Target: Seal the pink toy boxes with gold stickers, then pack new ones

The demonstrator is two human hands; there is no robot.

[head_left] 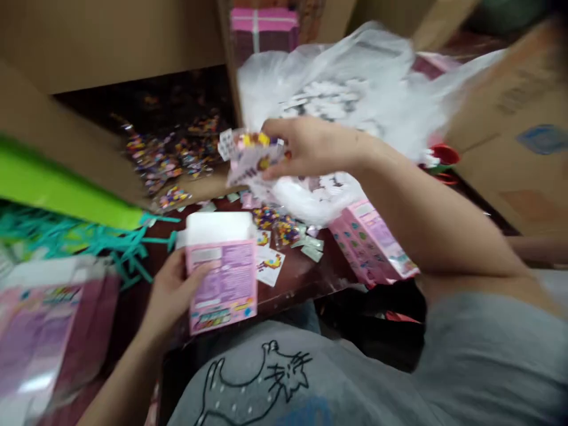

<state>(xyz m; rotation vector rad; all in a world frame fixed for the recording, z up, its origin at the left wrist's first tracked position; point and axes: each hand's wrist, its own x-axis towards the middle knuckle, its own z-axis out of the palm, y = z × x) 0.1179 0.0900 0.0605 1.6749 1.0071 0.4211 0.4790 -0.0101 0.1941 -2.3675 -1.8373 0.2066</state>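
My left hand grips a pink and purple printed box by its left side, thumb across the front; its white top flap stands up. Above and to the right of it, my right hand is closed on a small clear bag of colourful pieces, with a white printed slip showing at its left; motion blurs it. Below the bag, on the dark red table, lie small bags of coloured beads, printed picture cards and pale green sachets.
An open cardboard carton at the left holds many bead bags. A white plastic sack of white pieces fills the back. Teal plastic sticks and flat pink boxes lie left. Another pink box is tilted at the right table edge.
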